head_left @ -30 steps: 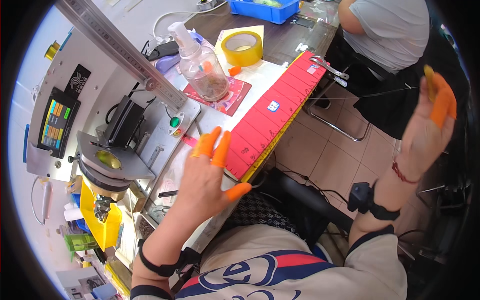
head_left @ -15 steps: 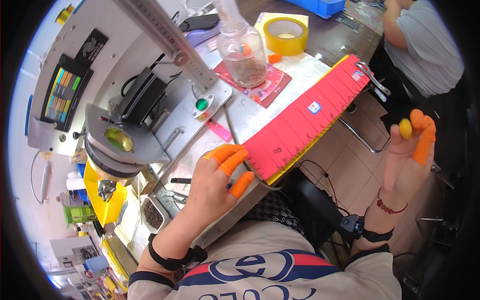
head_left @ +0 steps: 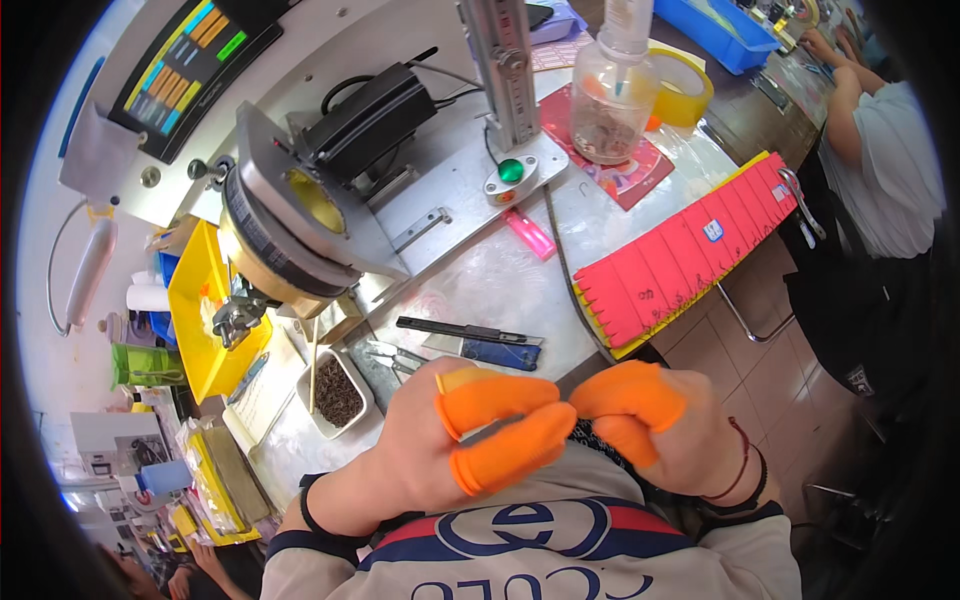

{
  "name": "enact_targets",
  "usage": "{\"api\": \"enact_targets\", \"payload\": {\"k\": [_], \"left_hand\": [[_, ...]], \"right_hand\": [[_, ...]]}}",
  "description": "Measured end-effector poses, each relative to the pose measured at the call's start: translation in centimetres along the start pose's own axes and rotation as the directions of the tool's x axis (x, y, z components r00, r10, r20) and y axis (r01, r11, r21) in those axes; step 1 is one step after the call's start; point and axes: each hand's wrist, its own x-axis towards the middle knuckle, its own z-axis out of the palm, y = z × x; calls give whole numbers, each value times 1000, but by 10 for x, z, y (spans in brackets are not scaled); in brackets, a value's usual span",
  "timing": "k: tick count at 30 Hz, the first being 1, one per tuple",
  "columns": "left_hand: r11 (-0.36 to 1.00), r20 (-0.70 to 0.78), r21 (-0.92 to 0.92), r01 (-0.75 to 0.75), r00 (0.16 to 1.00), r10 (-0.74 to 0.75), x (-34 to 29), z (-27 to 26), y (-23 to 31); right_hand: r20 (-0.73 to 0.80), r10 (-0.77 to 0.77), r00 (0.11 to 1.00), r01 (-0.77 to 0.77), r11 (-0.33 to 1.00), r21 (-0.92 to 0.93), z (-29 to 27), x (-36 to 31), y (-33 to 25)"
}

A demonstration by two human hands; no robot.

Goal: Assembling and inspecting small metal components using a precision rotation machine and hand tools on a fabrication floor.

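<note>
My left hand (head_left: 420, 435) and my right hand (head_left: 700, 430) meet in front of my chest, their fingertips together. Orange finger cots cover the thumbs and some fingers. Both hands are closed in a pinch; anything between the tips is too small or hidden to make out. Just beyond the left hand lie a black slim cutter knife (head_left: 465, 330), a pair of small pliers (head_left: 395, 355) and a blue-handled tool (head_left: 500, 352). Past my right hand, a long pink-red board (head_left: 670, 262) with a yellow layer beneath rests along the table edge, small dark wire pieces along its near side.
On the left stands a machine with a round tilted head (head_left: 290, 235) and control panel (head_left: 190, 70). Near it are a white dish (head_left: 325, 428) of dark small pieces and a yellow tray (head_left: 190, 330). A clear bottle (head_left: 610, 110) and yellow tape roll (head_left: 685, 90) stand farther back.
My right hand has come in from the far right to meet my left hand, which has left the board's near end and moved closer to my chest. The view has shifted.
</note>
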Motion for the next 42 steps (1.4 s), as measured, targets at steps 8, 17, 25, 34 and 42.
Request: {"api": "enact_targets", "payload": {"k": [8,17,25,34,42], "left_hand": [[975,30,219,-38,999,32,-34,-24,-4],[985,-43,49,163,986,-161,-63,-48,-13],[980,-128,42,194,974,-187,-84,-59,-18],[965,-147,-110,240,956,-255,-91,-63,-17],[937,-247,-210,280,912,-328,-87,-65,-17]], "right_hand": [[172,-3,985,13,998,-58,33,23,-20],[212,-116,970,156,971,-184,58,51,-42],[232,-127,964,168,971,-168,76,66,-47],[276,-187,943,202,979,-27,84,71,-48],[172,1,985,-35,981,192,88,69,-45]]}}
